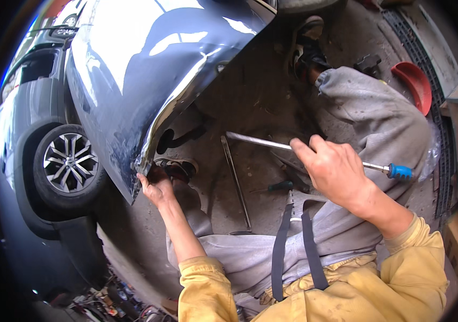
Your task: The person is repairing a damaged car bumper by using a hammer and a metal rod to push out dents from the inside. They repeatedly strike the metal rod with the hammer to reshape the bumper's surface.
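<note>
A glossy dark car body panel (116,70) slants in from the upper left, its lower edge creased and scraped. At its lower corner my left hand (156,188) is closed around the edge, with the thumb on the outer side. My right hand (336,172) is wrapped around the shaft of a long flat-blade screwdriver (261,141). The screwdriver's blue handle sticks out to the right, beyond my palm. Its blade end points left toward the panel, apart from it and above the floor.
On the floor between my legs lie a long narrow metal bar (235,182) and a smaller teal-handled screwdriver (280,186). A red curved piece (414,87) is at the right, near a black slotted strip (443,161). A dark car with a spoked wheel (71,161) stands at left.
</note>
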A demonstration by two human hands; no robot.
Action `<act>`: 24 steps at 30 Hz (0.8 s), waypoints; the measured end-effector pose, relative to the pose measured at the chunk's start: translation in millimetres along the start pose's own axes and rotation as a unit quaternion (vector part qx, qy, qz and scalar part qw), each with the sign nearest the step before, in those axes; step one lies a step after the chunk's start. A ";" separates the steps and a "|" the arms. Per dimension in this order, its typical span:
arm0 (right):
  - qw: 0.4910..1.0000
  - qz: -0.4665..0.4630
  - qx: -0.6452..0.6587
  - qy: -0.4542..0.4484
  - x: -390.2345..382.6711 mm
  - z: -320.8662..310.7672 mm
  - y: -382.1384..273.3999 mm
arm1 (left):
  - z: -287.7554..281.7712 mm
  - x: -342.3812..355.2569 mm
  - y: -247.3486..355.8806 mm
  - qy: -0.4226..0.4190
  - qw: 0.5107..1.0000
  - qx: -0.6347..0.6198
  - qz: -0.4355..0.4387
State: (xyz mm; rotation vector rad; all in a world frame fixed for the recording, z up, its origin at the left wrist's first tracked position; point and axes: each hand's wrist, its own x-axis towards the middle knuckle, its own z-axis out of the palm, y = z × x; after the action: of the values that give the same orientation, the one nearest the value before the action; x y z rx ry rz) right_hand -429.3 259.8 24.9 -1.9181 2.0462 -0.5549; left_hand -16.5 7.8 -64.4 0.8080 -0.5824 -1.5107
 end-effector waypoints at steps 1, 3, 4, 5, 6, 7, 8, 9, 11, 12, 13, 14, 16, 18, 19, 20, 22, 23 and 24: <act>0.999 0.007 -0.006 0.037 -0.6 -6.2 -12.9 | -3.2 -2.8 -5.3 0.038 0.999 -0.010 0.017; 0.995 0.015 -0.003 0.099 16.6 -24.9 -29.6 | -14.1 -0.4 -3.9 0.036 0.999 -0.025 0.025; 0.991 0.014 -0.012 0.132 27.8 -31.2 -35.5 | -19.1 2.3 -4.1 0.022 0.999 -0.031 0.031; 0.988 0.019 -0.029 0.151 38.0 -32.0 -37.3 | -20.3 3.0 -4.5 0.028 0.998 -0.038 0.031; 0.984 0.023 -0.045 0.170 47.9 -30.4 -38.3 | -20.8 4.1 -4.0 0.034 0.998 -0.043 0.031; 0.983 0.029 -0.063 0.169 55.3 -28.2 -38.6 | -19.0 4.2 -8.4 0.038 0.998 -0.051 0.029; 0.982 0.039 -0.079 0.168 60.4 -22.8 -36.7 | -13.8 1.4 -13.0 0.039 0.997 -0.056 0.031; 0.980 0.049 -0.094 0.167 63.1 -17.3 -35.0 | -7.7 -0.4 -16.1 0.040 0.997 -0.060 0.033; 0.983 0.061 -0.114 0.133 60.0 0.5 -32.8 | -2.8 -3.2 -18.0 0.043 0.996 -0.062 0.036; 0.983 0.058 -0.109 0.135 56.6 8.4 -32.0 | -2.6 -3.6 -16.7 0.045 0.996 -0.062 0.036; 0.984 0.058 -0.107 0.133 51.4 15.2 -32.2 | -3.1 -6.1 -15.9 0.050 0.996 -0.059 0.034; 0.984 0.062 -0.102 0.129 45.1 19.2 -32.1 | -2.3 -7.9 -15.7 0.046 0.996 -0.067 0.034; 0.986 0.070 -0.089 0.121 30.8 25.2 -32.4 | 1.9 -12.9 -13.9 0.040 0.995 -0.083 0.031; 0.987 0.088 -0.069 0.112 17.8 29.5 -32.8 | 10.9 -21.5 -21.0 0.060 0.990 -0.120 0.031; 0.988 0.101 -0.064 0.100 13.0 28.5 -35.3 | 17.4 -26.7 -25.4 0.068 0.987 -0.139 0.034; 0.989 0.112 -0.055 0.086 9.6 29.2 -39.1 | 17.5 -31.4 -29.5 0.063 0.984 -0.166 0.025; 0.994 0.105 -0.013 0.005 -4.6 45.7 -28.3 | 23.6 -34.0 -50.3 0.051 0.977 -0.204 -0.014; 0.992 0.120 0.020 0.010 -17.2 57.1 -27.3 | 42.1 -40.6 -61.7 0.037 0.982 -0.181 -0.039; 0.990 0.129 0.053 0.015 -27.6 65.4 -27.9 | 69.2 -47.4 -68.7 0.024 0.985 -0.159 -0.057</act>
State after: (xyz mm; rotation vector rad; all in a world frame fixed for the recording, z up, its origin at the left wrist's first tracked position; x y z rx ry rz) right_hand -372.7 280.5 -21.7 -1.5620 2.1910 -0.6173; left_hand -114.0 55.1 -66.7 0.6368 -0.2521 -1.6330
